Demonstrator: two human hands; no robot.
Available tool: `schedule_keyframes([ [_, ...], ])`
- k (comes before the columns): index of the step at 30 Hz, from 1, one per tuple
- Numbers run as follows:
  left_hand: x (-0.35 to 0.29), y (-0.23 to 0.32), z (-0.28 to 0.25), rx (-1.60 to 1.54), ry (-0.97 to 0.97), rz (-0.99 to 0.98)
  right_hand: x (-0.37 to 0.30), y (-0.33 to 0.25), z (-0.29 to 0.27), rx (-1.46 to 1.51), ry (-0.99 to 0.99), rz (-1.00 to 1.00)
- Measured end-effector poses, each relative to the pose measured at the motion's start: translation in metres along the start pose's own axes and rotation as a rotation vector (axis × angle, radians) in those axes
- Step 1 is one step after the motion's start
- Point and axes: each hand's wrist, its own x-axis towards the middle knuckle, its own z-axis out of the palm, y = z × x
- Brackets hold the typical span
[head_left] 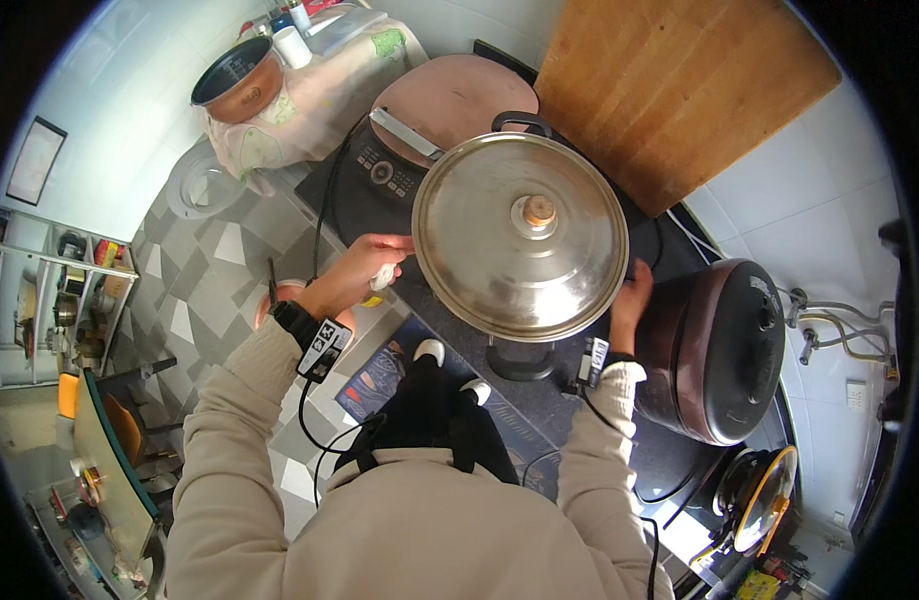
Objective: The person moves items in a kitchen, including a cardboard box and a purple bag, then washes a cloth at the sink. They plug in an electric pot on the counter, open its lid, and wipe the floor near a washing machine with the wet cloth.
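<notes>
A large round pot with a domed steel lid (479, 200) stands in front of me. The lid has a wooden knob (540, 210). Black pot handles (521, 364) stick out beyond its near and far edges. My left hand (364, 268) is at the lid's left rim, its fingertips reaching the edge and its other fingers curled around a crumpled white cloth (383, 277). On the opposite side, my right hand (629, 305) lies along the right rim with its fingers stretched, partly hidden, in the gap beside a dark brown electric cooker (719, 350).
A pink round-topped appliance (454, 95) with a button panel sits behind the pot. A wooden board (679, 90) leans on the back wall. At the far left, an inner cooker pot (237, 80) rests on a cloth-covered surface. A glass-lidded pan (764, 500) stands at right.
</notes>
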Motion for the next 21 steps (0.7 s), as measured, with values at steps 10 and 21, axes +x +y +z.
schedule_keyframes([
  [10,0.007,-0.018,-0.071,-0.020,0.081,0.034,0.015,-0.266,-0.080,-0.177,-0.369,-0.633],
  [21,0.026,-0.074,-0.157,0.557,0.229,0.426,0.031,-0.284,-0.074,-0.363,-0.522,-0.455],
])
